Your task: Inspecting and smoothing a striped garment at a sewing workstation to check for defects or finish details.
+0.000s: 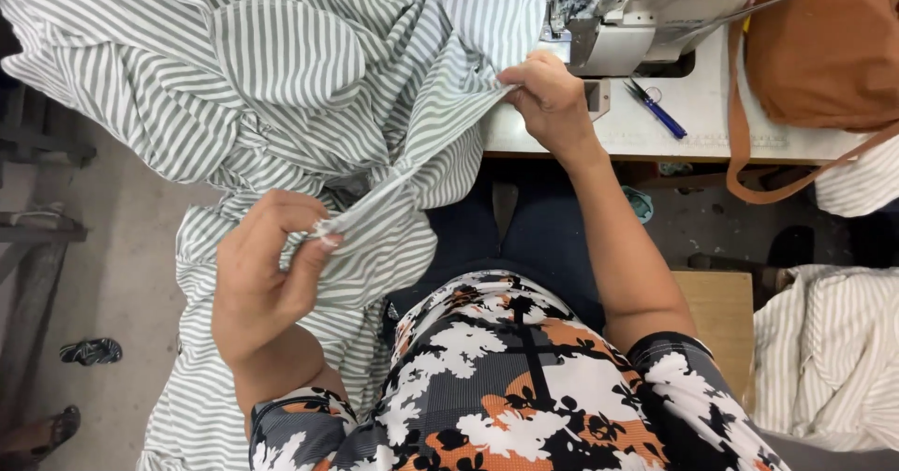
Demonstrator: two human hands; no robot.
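Observation:
A large grey-and-white striped fabric (281, 68) is bunched across the upper left and hangs over my lap. My left hand (262, 270) pinches an edge of this fabric between thumb and fingers, low at the left. My right hand (552, 101) grips the same stretched edge further up, at the front edge of the white sewing table (712, 125). The fabric edge runs taut between both hands. Just beyond my right hand sits a white sewing machine (637, 12) with thread cones along its top.
A blue-handled snipper (657, 110) lies on the table right of my hand. A brown bag (824, 40) with a long strap rests at the right. More striped cloth (829, 354) is piled lower right beside a wooden stool (721, 316). Sandals (89, 351) lie on the floor left.

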